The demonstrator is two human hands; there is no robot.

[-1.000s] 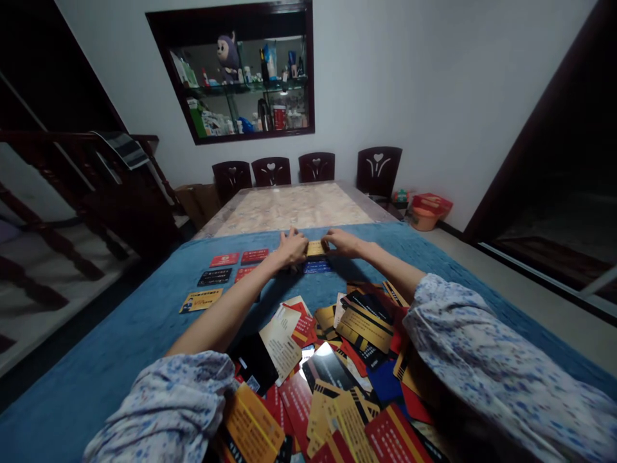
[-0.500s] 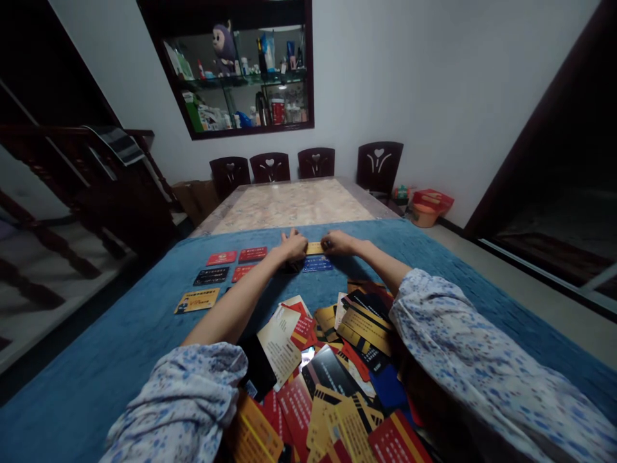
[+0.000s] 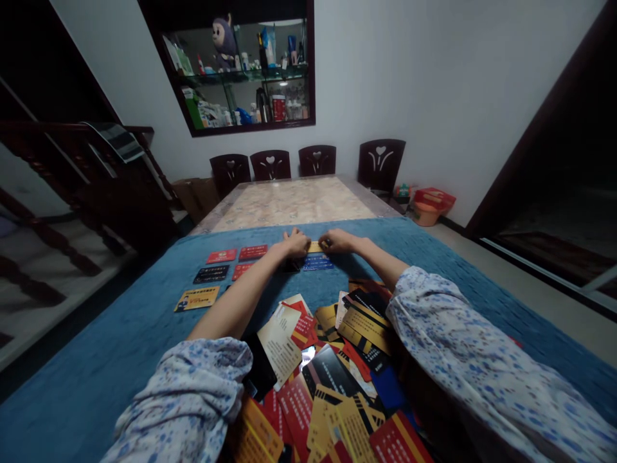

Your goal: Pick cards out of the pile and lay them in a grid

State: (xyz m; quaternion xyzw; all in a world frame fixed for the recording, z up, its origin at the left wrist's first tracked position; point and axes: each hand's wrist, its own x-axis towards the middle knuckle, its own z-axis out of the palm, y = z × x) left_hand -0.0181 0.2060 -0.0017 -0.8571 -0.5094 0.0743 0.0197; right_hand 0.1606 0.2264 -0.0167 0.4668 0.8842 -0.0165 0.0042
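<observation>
Between my two hands lies a gold card (image 3: pixel 315 247) on the blue cloth, just beyond a blue card (image 3: pixel 317 262). My left hand (image 3: pixel 295 244) pinches the gold card's left end, and my right hand (image 3: pixel 335 242) has its fingers closed at the right end. A dark card (image 3: pixel 292 266) shows partly under my left wrist. Further left, two red cards (image 3: pixel 253 253), a black card (image 3: pixel 211 274) and a gold card with a figure on it (image 3: pixel 197 298) lie flat in rows; my left forearm hides part of this layout.
A loose heap of overlapping cards (image 3: pixel 332 373) in red, gold, black and cream lies between my forearms. Blue cloth (image 3: pixel 120 341) covers the near table; its bare patterned top (image 3: pixel 299 199) stretches toward several dark chairs (image 3: pixel 317 161). An orange bucket (image 3: pixel 426 214) stands on the floor at right.
Both hands stay at the gold card's ends, with only a slight shift of the fingers. The view has tilted a little; the cards lie as before.
</observation>
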